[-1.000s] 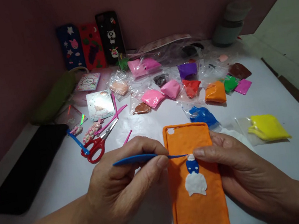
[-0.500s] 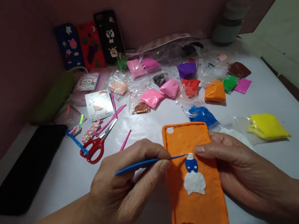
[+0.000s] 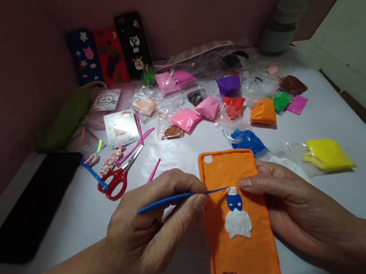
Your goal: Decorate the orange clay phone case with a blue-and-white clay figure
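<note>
My left hand (image 3: 159, 227) pinches a thin blue modelling tool (image 3: 166, 202) between thumb and fingers. The tool's pointed tip is at the edge of a small white clay piece near the middle of an orange clay-covered phone case (image 3: 241, 258). Below that piece lie a blue clay shape (image 3: 234, 202) with two white dots and a larger white clay cat-head shape (image 3: 239, 224), its ears pointing down. My right hand (image 3: 294, 198) grips the case along its right edge, thumb on the front beside the white piece; its other fingers are mostly hidden behind the case.
Several clay packets, among them a blue packet (image 3: 247, 141) and a yellow packet (image 3: 329, 153), lie beyond the case. Red-handled scissors (image 3: 117, 183) and a black phone-like slab (image 3: 35, 206) are on the left. Three decorated cases, including a black case (image 3: 134, 47), lean on the wall.
My left hand has shifted slightly left, drawing the tool's tip back a little to the white piece's left edge. The case and my right hand look unmoved.
</note>
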A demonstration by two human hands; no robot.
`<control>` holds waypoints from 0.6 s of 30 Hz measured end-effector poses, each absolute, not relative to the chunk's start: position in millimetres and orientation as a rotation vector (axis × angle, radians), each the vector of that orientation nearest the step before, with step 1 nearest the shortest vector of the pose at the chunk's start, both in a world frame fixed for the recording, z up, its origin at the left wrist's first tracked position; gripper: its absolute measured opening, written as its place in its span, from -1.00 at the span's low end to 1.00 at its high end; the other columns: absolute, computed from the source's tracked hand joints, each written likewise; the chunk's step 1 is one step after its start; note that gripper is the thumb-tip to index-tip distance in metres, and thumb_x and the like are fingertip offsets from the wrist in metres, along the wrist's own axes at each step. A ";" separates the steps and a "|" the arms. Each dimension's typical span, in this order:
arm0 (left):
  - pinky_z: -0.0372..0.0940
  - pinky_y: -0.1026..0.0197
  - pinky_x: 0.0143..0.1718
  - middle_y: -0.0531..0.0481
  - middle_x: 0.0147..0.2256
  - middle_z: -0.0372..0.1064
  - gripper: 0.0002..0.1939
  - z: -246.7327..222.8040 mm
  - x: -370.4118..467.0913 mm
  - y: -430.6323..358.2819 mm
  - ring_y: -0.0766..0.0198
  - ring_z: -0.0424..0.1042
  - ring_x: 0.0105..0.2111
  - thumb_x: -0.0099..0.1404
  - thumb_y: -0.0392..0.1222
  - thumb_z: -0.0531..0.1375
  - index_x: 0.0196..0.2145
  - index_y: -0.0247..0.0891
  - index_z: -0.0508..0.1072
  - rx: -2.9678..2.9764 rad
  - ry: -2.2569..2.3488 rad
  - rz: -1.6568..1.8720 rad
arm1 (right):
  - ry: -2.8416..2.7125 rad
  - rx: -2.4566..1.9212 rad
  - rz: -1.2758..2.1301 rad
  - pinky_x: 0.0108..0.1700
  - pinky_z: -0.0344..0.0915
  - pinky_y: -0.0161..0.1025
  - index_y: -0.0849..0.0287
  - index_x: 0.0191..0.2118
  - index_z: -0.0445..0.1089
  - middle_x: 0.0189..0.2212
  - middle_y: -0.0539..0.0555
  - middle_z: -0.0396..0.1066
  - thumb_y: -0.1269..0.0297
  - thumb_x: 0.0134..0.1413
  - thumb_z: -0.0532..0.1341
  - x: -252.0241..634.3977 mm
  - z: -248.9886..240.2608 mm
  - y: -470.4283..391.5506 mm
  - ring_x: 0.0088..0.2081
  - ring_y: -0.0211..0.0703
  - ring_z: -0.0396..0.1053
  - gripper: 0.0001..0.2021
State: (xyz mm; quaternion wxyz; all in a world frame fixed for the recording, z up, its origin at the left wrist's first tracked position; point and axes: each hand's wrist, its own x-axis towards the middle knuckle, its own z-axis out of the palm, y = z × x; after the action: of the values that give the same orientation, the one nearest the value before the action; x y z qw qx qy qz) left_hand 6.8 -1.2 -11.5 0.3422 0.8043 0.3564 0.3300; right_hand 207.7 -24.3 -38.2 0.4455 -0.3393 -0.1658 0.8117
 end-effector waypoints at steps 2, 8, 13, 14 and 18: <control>0.33 0.43 -0.46 0.10 -0.40 0.43 -0.85 -11.7 6.8 -1.6 0.39 0.45 -0.42 0.29 -0.43 0.12 -0.27 -0.22 0.40 2.093 0.935 0.860 | -0.405 -0.854 2.006 -0.08 0.42 -0.14 0.12 -0.24 0.51 -0.28 0.06 0.55 0.46 0.08 0.21 207.1 -37.9 -23.8 -0.23 -0.07 0.52 -0.83; 0.34 0.42 -0.47 0.10 -0.38 0.44 -0.85 -13.4 7.3 -1.7 0.38 0.46 -0.43 0.30 -0.41 0.12 -0.23 -0.20 0.39 2.106 0.932 0.835 | -0.394 -0.878 2.005 -0.07 0.42 -0.13 0.12 -0.25 0.51 -0.29 0.06 0.55 0.46 0.08 0.20 206.2 -36.4 -25.3 -0.23 -0.07 0.52 -0.82; 0.34 0.40 -0.48 0.07 -0.40 0.45 -0.86 -12.1 7.4 -0.7 0.34 0.47 -0.41 0.29 -0.41 0.12 -0.26 -0.23 0.40 2.109 0.936 0.845 | -0.412 -0.881 2.001 -0.06 0.42 -0.13 0.09 -0.26 0.51 -0.28 0.05 0.55 0.43 0.06 0.22 209.0 -36.4 -25.4 -0.22 -0.06 0.51 -0.84; 0.34 0.40 -0.48 0.07 -0.41 0.45 -0.86 -11.6 7.6 -0.7 0.35 0.46 -0.43 0.29 -0.41 0.12 -0.27 -0.23 0.40 2.101 0.935 0.858 | -0.416 -0.882 2.004 -0.07 0.42 -0.13 0.08 -0.27 0.51 -0.28 0.05 0.55 0.43 0.06 0.22 209.3 -36.5 -25.3 -0.22 -0.05 0.51 -0.85; 0.35 0.39 -0.47 0.05 -0.39 0.46 -0.85 -9.5 9.0 -1.1 0.33 0.47 -0.41 0.28 -0.42 0.13 -0.25 -0.24 0.41 2.093 0.917 0.850 | -0.417 -0.879 2.004 -0.09 0.42 -0.14 0.09 -0.28 0.51 -0.29 0.06 0.54 0.43 0.05 0.23 208.8 -36.9 -25.4 -0.24 -0.06 0.51 -0.85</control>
State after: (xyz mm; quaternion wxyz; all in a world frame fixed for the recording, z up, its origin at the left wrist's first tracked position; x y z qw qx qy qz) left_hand 9.0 -1.1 -9.5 0.3445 0.8059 0.3532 0.3272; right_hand 208.8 -25.4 -36.9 0.4412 -0.3543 -0.1680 0.8072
